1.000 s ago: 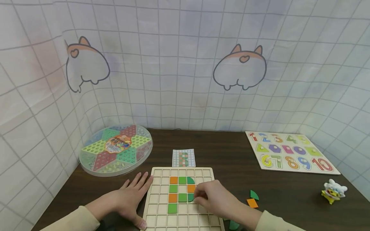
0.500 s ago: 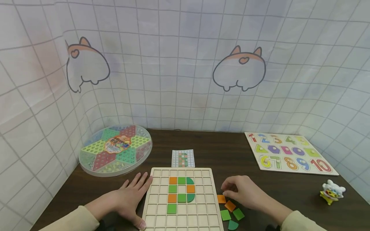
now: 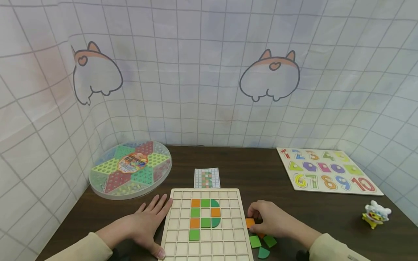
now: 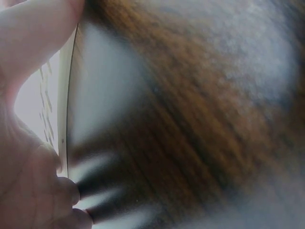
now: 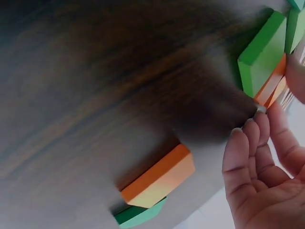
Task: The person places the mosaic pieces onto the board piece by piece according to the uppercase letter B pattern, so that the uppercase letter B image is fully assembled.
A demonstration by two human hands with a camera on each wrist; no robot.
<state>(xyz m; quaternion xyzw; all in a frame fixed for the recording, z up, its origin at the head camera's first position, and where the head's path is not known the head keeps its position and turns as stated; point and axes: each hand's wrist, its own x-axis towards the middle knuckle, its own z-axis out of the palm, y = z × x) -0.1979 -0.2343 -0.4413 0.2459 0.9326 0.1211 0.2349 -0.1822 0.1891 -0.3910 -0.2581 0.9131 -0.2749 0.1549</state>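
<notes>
On the wooden grid board (image 3: 231,235) lie orange and green square tiles, plus two dark-green quarter-round pieces (image 3: 215,222). My left hand (image 3: 147,226) rests at the board's left edge with fingers spread, thumb on its lower left. Beside the board's right edge, my right hand (image 3: 272,219) holds thumb and index fingertips at opposite edges of an orange tile (image 3: 250,222). Another orange tile (image 3: 261,235) is partly under the thumb; green tiles (image 3: 255,241) lie close by. In the right wrist view, the hand (image 5: 267,167) touches orange pieces (image 5: 272,82) beside a green tile (image 5: 263,55).
A small pattern card (image 3: 207,178) lies behind the board. The round star-pattern game board (image 3: 130,170) is at left, a number puzzle (image 3: 326,170) and figurine (image 3: 376,214) at right. An orange block (image 5: 159,179) and green piece (image 5: 142,215) sit apart in the right wrist view.
My right hand has moved from the quarter-round piece on the board, right to the loose tiles, and its thumb and index have come down around the orange tile. The left hand stays put.
</notes>
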